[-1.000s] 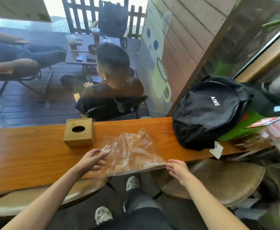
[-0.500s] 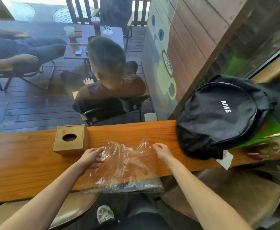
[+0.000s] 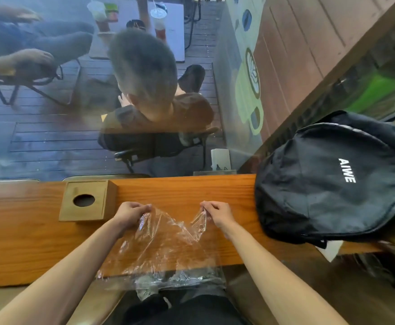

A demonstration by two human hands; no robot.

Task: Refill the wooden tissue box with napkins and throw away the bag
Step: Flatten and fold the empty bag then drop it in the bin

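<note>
— Toward the left of the counter (image 3: 28, 242), what sits there?

— The wooden tissue box (image 3: 86, 201), upright, near the far edge by the window. Its top has a round hole that looks dark; I cannot tell whether any napkins are inside.

— And just to its right?

— The left hand (image 3: 129, 213), almost touching the box's right near corner. Its grip is narrow, fingers curled and pinched on the far left corner of the clear plastic bag (image 3: 163, 249).

— Where does the bag lie?

— Flat and crinkled on the counter between the two forearms, its near end hanging over the counter's near edge above the person's lap. It looks empty, see-through down to the wood.

— Further right?

— The right hand (image 3: 217, 213), also closed in a narrow pinch, holds the bag's far right corner. The two hands are apart, with the bag's far edge sagging between them.

— And at the far right?

— A black backpack (image 3: 332, 181) with white lettering rests on the counter, near the right hand but not touching it.
</note>
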